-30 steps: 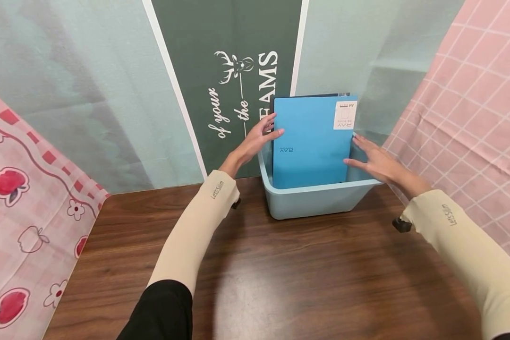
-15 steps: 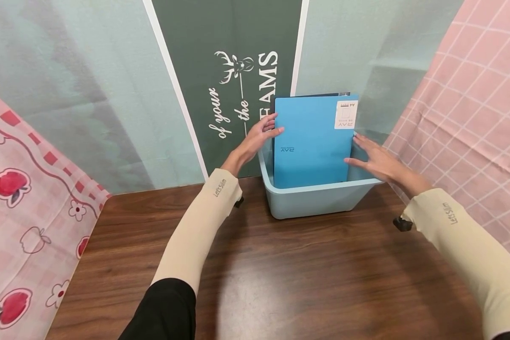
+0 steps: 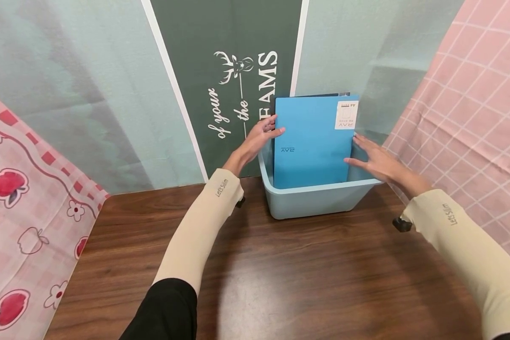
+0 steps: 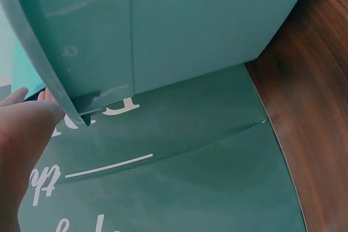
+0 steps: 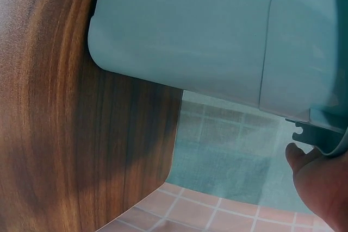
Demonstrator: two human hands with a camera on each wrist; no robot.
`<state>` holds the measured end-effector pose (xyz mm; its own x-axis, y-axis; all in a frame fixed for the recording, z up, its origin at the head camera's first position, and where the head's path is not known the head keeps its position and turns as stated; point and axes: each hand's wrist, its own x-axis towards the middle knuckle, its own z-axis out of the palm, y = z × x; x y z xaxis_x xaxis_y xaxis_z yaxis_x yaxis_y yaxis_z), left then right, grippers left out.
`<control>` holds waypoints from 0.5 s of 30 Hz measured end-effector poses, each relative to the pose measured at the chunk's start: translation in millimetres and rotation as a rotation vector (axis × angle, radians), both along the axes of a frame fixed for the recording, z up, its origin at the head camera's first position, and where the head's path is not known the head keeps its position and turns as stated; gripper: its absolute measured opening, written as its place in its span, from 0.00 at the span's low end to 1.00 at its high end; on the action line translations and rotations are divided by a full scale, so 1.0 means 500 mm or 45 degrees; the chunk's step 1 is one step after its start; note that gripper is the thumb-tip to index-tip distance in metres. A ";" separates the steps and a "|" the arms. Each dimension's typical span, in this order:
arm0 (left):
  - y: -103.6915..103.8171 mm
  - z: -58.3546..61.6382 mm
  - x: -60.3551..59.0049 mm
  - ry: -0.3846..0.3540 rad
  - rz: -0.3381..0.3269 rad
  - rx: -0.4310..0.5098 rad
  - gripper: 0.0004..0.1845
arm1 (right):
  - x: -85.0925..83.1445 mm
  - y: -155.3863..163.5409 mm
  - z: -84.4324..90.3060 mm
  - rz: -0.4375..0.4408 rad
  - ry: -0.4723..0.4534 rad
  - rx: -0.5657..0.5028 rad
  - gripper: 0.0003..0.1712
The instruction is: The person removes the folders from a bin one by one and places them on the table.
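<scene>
Surroundings: pale blue bin (image 3: 318, 198) on wooden table (image 3: 280, 274); green banner (image 3: 229, 71) behind.
Left hand (image 3: 259, 138): fingers grasping blue folder (image 3: 310, 146) edge.
Right hand (image 3: 376, 160): fingers straight, against folder's other edge.
Wrist views: only bin's outer walls.

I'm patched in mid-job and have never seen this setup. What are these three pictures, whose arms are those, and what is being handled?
No machine here: a person works with bare hands in beige sleeves. The wide picture comes from a camera on the head, looking forward and down. The other two come from cameras on the wrists, so each shows the bin from very close, with a bit of that hand at the edge.

On the brown wooden table stands a light blue plastic bin. A blue folder stands upright in it, with a darker folder just visible behind it.

The left hand holds the folder's left edge, thumb on its front. The right hand lies with straight fingers against its right edge, above the bin's rim.
</scene>
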<state>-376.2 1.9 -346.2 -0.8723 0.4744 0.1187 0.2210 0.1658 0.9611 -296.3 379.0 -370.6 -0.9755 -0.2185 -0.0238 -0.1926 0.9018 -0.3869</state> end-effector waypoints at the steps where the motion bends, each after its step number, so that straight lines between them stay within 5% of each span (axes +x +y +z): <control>1: 0.000 0.000 0.000 -0.004 -0.001 -0.002 0.41 | 0.000 -0.001 0.000 -0.001 -0.003 -0.001 0.58; 15: 0.000 0.001 -0.009 -0.030 -0.038 0.041 0.40 | 0.002 -0.001 -0.001 -0.003 -0.006 -0.009 0.58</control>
<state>-380.5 1.9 -345.7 -0.8604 0.4967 0.1137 0.2024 0.1284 0.9708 -295.3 378.7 -371.1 -0.9759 -0.2167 -0.0271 -0.1888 0.8995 -0.3941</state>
